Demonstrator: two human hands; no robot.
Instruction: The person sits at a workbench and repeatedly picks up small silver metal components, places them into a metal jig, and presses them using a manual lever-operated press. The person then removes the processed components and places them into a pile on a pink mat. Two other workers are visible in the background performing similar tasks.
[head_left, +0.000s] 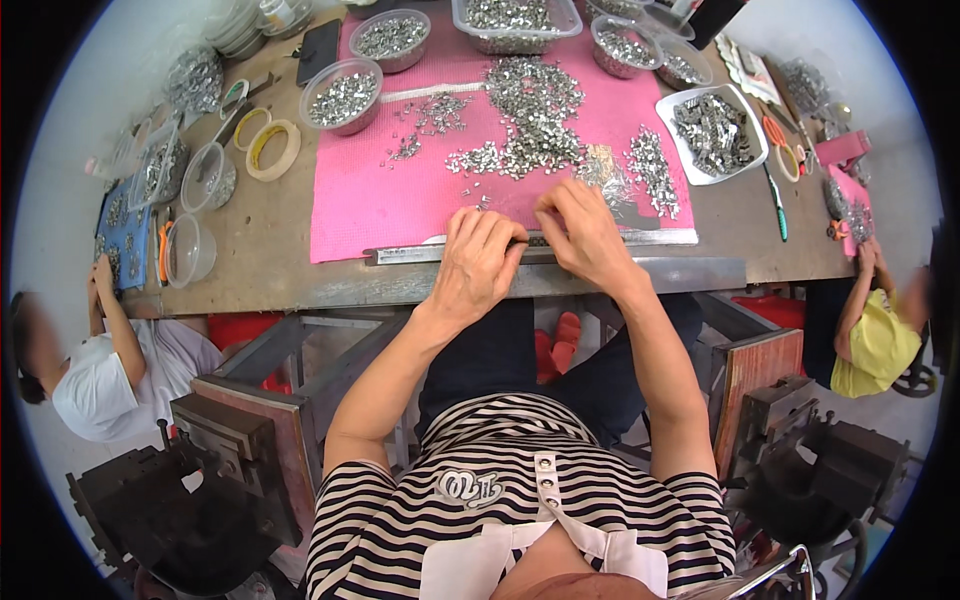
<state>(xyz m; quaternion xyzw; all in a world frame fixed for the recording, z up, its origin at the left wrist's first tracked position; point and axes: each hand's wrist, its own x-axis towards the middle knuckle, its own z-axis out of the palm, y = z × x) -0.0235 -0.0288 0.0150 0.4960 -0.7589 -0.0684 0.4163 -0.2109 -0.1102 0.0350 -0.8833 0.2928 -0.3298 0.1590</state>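
Note:
My left hand (472, 262) is closed in a pinch at a long narrow metal rail (408, 255) along the near edge of the pink mat. A short way to its right, my right hand (585, 238) bends over the same rail with thumb and forefinger together. Whatever sits between the fingertips of either hand is too small or hidden to make out. Just beyond my hands lies a heap of small silvery metal pieces (540, 115). Thin pin-like pieces (606, 175) are spread by my right hand, beside another small pile of metal pieces (652, 170).
Round tubs of metal parts (343, 97) and a rectangular clear tub (516, 38) stand at the back. A white dish (712, 132) of darker parts sits right. Tape rolls (273, 150) lie left, a green-handled tool (776, 205) right. Co-workers sit at both sides.

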